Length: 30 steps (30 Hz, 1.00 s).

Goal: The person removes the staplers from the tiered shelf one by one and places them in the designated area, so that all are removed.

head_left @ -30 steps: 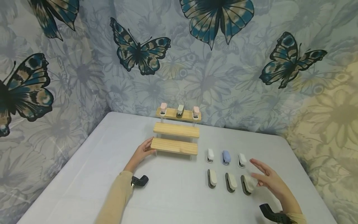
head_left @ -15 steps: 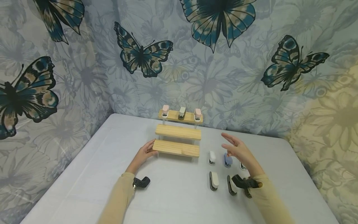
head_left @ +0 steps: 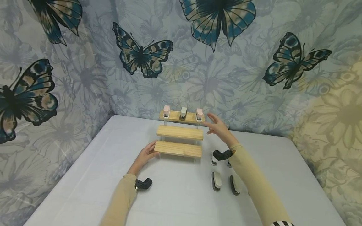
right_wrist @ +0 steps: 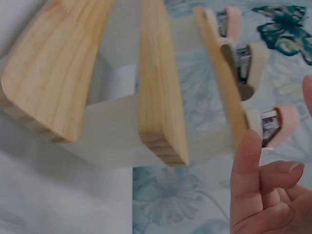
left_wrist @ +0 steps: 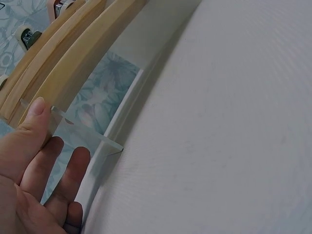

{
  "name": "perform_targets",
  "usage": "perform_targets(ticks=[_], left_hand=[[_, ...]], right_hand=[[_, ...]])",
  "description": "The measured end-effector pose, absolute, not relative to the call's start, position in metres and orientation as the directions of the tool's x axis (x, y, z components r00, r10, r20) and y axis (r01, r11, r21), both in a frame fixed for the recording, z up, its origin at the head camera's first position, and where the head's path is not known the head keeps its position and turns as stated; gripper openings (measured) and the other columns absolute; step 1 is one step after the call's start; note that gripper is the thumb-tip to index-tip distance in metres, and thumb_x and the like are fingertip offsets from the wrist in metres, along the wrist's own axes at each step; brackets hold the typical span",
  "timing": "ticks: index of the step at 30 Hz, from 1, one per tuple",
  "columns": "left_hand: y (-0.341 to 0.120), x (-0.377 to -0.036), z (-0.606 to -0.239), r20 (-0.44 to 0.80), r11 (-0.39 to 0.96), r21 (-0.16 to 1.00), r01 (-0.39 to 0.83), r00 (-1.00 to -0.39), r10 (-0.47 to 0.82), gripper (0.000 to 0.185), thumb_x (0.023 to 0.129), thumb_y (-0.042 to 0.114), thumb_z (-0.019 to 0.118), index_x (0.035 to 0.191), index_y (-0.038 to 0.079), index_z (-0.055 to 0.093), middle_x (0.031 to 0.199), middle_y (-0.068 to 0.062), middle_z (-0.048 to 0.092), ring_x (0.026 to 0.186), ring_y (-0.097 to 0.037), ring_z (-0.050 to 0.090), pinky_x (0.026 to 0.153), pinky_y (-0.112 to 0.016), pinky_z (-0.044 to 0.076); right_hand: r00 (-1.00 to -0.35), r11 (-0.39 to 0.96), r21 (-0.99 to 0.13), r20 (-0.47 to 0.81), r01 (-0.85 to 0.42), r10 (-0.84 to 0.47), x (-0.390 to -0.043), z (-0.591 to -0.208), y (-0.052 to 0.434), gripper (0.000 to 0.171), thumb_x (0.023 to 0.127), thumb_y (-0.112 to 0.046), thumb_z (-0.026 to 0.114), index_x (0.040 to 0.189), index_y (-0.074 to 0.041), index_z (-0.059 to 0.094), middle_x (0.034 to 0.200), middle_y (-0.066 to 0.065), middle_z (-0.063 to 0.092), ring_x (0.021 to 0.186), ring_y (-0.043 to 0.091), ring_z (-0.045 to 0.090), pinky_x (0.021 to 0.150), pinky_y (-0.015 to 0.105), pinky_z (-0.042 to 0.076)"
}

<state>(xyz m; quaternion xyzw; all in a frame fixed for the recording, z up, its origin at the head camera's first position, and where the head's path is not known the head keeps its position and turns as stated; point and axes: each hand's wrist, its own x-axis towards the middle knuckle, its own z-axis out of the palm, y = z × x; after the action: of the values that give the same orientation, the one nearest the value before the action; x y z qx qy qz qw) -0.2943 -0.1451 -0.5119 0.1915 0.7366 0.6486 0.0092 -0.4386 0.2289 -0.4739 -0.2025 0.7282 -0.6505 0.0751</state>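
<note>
Evenly lit, soft and shadowless on the desk [head_left: 175, 194]; wide-angle bending at edges; near the right wrist camera, blurred.

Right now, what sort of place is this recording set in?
Probably a staged tabletop set, not a working office: a plain white table in a corner hung with butterfly-print fabric, a three-step wooden stand bearing small staplers, more lined up in rows beside it.

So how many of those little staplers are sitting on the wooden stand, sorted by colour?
Pink staplers: 2
Beige stapler: 1
Total on the stand: 3
</note>
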Motion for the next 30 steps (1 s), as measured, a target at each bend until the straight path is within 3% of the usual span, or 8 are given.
perform_targets(ticks=[3, 10, 11, 14, 18, 21, 25, 30], left_hand=[[-0.144, -0.294, -0.513, 0.23, 0.092, 0.959, 0.267, -0.928, 0.292, 0.062, 0.071, 0.022, 0.058, 0.123, 0.014, 0.026, 0.118, -0.004, 0.037, 0.099, -0.017, 0.041, 0.082, -0.03, 0.031], [-0.14, -0.293, -0.512, 0.225, 0.103, 0.959, 0.265, -0.929, 0.292, 0.061, 0.071, 0.022, 0.058, 0.123, 0.014, 0.026, 0.119, -0.004, 0.035, 0.1, -0.017, 0.04, 0.082, -0.031, 0.031], [-0.14, -0.293, -0.512, 0.225, 0.098, 0.96, 0.262, -0.931, 0.287, 0.061, 0.071, 0.022, 0.058, 0.123, 0.014, 0.026, 0.119, -0.004, 0.036, 0.099, -0.017, 0.04, 0.082, -0.031, 0.031], [-0.141, -0.293, -0.512, 0.218, 0.089, 0.964, 0.25, -0.939, 0.267, 0.061, 0.07, 0.022, 0.059, 0.122, 0.016, 0.028, 0.118, -0.002, 0.037, 0.098, -0.015, 0.041, 0.081, -0.029, 0.032], [-0.146, -0.289, -0.511, 0.204, 0.087, 0.969, 0.232, -0.945, 0.254, 0.062, 0.069, 0.023, 0.06, 0.122, 0.015, 0.029, 0.118, -0.001, 0.037, 0.097, -0.014, 0.042, 0.081, -0.028, 0.033], [-0.148, -0.287, -0.511, 0.21, 0.084, 0.968, 0.238, -0.944, 0.256, 0.061, 0.07, 0.021, 0.059, 0.122, 0.013, 0.029, 0.118, -0.004, 0.036, 0.097, -0.016, 0.042, 0.08, -0.028, 0.034], [-0.148, -0.288, -0.511, 0.211, 0.085, 0.968, 0.238, -0.947, 0.241, 0.06, 0.069, 0.021, 0.06, 0.121, 0.015, 0.03, 0.117, -0.003, 0.038, 0.096, -0.015, 0.043, 0.079, -0.027, 0.034], [-0.143, -0.292, -0.511, 0.237, 0.078, 0.961, 0.266, -0.935, 0.264, 0.06, 0.07, 0.018, 0.059, 0.122, 0.013, 0.029, 0.116, -0.003, 0.039, 0.096, -0.016, 0.043, 0.079, -0.027, 0.034]], right_hand=[[-0.909, 0.123, -0.966, 0.166, -0.227, -0.382, -0.466, -0.498, 0.23, 0.066, 0.075, -0.026, 0.054, 0.124, -0.031, 0.011, 0.129, -0.011, 0.003, 0.078, 0.027, 0.049, 0.054, 0.038, 0.043], [-0.905, 0.281, -0.942, 0.05, -0.183, -0.423, -0.43, -0.438, 0.205, 0.074, 0.074, -0.026, 0.055, 0.126, -0.027, 0.003, 0.13, -0.003, -0.002, 0.087, 0.025, 0.047, 0.058, 0.044, 0.041], [-0.907, 0.282, -0.94, 0.059, -0.191, -0.417, -0.427, -0.432, 0.202, 0.075, 0.072, -0.028, 0.057, 0.125, -0.031, 0.004, 0.13, -0.006, 0.0, 0.087, 0.025, 0.047, 0.055, 0.044, 0.041], [-0.909, 0.263, -0.947, 0.062, -0.184, -0.412, -0.403, -0.399, 0.188, 0.078, 0.068, -0.025, 0.061, 0.126, -0.027, 0.009, 0.129, -0.007, 0.006, 0.096, 0.023, 0.041, 0.055, 0.042, 0.042], [-0.916, 0.285, -0.942, 0.053, -0.179, -0.398, -0.392, -0.386, 0.176, 0.076, 0.068, -0.026, 0.061, 0.125, -0.031, 0.011, 0.128, -0.007, 0.011, 0.089, 0.023, 0.045, 0.052, 0.044, 0.041], [-0.912, 0.279, -0.942, 0.061, -0.188, -0.407, -0.378, -0.373, 0.17, 0.071, 0.073, -0.024, 0.057, 0.125, -0.032, 0.009, 0.13, -0.004, 0.008, 0.067, 0.022, 0.049, 0.053, 0.049, 0.039], [-0.894, 0.237, -0.95, 0.083, -0.205, -0.44, -0.361, -0.354, 0.166, 0.058, 0.078, -0.021, 0.05, 0.125, -0.026, 0.017, 0.13, 0.003, 0.007, 0.045, 0.025, 0.034, 0.058, 0.045, 0.041], [-0.909, 0.24, -0.946, 0.106, -0.217, -0.403, -0.37, -0.364, 0.172, 0.053, 0.078, -0.029, 0.048, 0.124, -0.025, 0.022, 0.128, 0.006, 0.013, 0.041, 0.024, 0.027, 0.054, 0.043, 0.042]])
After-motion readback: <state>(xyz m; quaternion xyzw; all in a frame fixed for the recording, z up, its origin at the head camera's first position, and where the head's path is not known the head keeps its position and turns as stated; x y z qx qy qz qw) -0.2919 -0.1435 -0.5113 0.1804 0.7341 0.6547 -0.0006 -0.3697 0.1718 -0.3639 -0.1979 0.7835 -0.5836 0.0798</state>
